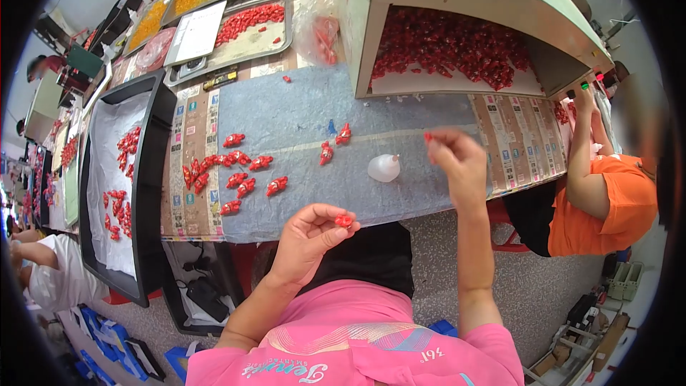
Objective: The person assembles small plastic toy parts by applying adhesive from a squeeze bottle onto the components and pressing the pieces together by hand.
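My left hand [307, 241] is closed on a small red piece [344, 221] near the table's front edge. Farther right, my right hand [461, 161] is raised over the blue-grey mat [300, 107], its fingers pinching another small red piece [428, 136]. A white translucent bottle [384, 168] rests on the mat between the two hands. Beyond it are two red pieces [326, 153] and a small blue bit [331, 127]. Several red pieces [277, 186] form a loose group on the mat's left part.
A white box [457, 84] of red pieces stands at the back right. On the left is a black tray [146, 200]; behind are metal trays [284, 36] and a plastic bag [314, 36]. A person in orange [600, 204] sits at the right.
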Demonstrator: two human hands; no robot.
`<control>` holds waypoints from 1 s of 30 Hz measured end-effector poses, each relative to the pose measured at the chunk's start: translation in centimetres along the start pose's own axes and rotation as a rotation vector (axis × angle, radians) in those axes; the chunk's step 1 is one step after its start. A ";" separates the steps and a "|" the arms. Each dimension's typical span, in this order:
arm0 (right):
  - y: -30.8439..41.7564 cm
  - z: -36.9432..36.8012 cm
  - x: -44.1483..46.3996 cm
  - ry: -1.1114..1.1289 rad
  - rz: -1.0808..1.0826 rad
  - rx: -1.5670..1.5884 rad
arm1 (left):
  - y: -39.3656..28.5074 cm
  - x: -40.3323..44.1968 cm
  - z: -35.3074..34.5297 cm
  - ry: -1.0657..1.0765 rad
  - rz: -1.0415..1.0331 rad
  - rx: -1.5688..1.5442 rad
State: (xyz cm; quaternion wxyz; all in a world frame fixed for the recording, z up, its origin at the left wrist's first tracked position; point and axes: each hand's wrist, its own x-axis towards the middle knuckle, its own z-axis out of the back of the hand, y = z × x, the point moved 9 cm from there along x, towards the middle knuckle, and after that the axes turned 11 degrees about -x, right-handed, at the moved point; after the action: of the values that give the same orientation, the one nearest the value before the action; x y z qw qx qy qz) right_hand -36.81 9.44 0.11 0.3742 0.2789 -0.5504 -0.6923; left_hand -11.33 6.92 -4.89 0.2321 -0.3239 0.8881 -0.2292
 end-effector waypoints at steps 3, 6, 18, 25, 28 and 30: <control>0.0 -2.9 -5.6 0.113 -0.093 0.107 | 0.2 0.2 -0.3 0.003 -0.005 0.020; 1.3 -5.6 -8.9 0.193 0.037 0.146 | 0.4 0.4 -0.6 0.013 -0.011 0.058; 2.5 -6.9 -10.3 0.175 0.213 -0.097 | 0.0 0.1 -1.4 0.071 -0.146 0.136; 3.2 -6.8 -10.5 0.149 0.254 -0.161 | -1.2 -0.3 -2.2 0.134 -0.354 0.347; 3.5 -6.8 -10.5 0.156 0.270 -0.198 | -1.8 -0.7 -2.6 0.124 -0.441 0.513; 3.4 -6.9 -10.6 0.161 0.259 -0.199 | -2.0 -1.0 -2.8 0.114 -0.486 0.611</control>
State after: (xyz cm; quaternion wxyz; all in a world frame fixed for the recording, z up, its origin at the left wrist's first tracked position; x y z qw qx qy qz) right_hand -24.66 13.97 1.51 0.5290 0.2218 -0.4786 -0.6648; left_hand -11.29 6.93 -1.26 0.2071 -0.4277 0.6878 -0.5487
